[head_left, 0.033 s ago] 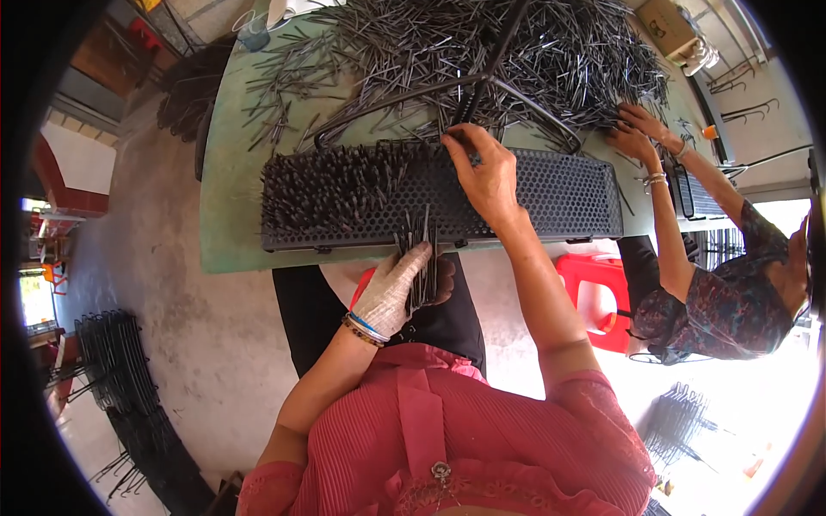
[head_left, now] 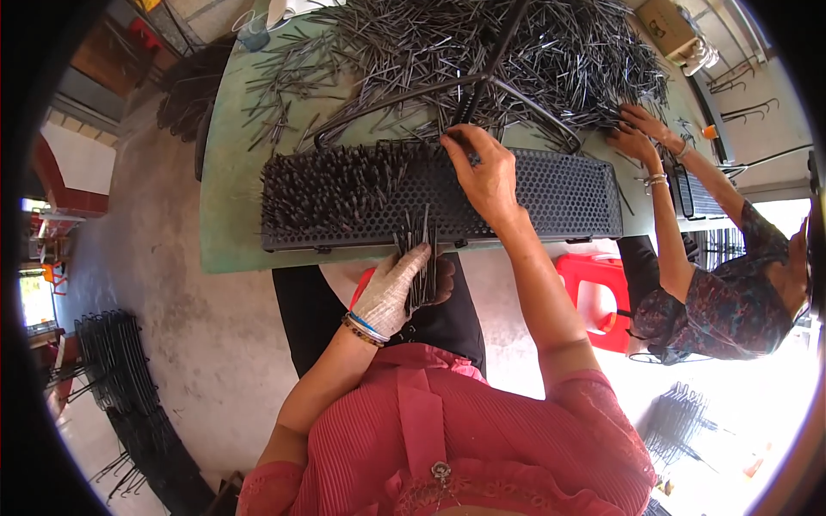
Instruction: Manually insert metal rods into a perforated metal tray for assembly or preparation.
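Before me lies a long black perforated rack [head_left: 542, 193], its top full of small round holes. Thin dark rods [head_left: 323, 189] stand upright, packed closely in its left part, while holes show bare on the right. My left hand [head_left: 391, 288], in a pale glove with dark fingertips, grips a bundle of thin dark rods [head_left: 421, 258] just in front of the rack's near edge. My bare right hand [head_left: 486, 172] is over the rack's middle, thumb and forefinger pinched together near its far edge. Whatever is between those fingertips is too small to make out.
A large heap of loose rods [head_left: 559, 69] covers the back of the green table [head_left: 228, 206]. A black metal stand [head_left: 486, 77] spreads its legs behind the rack. At right, a co-worker's hands [head_left: 641, 133] reach to the heap. A red stool [head_left: 594, 292] stands beside me.
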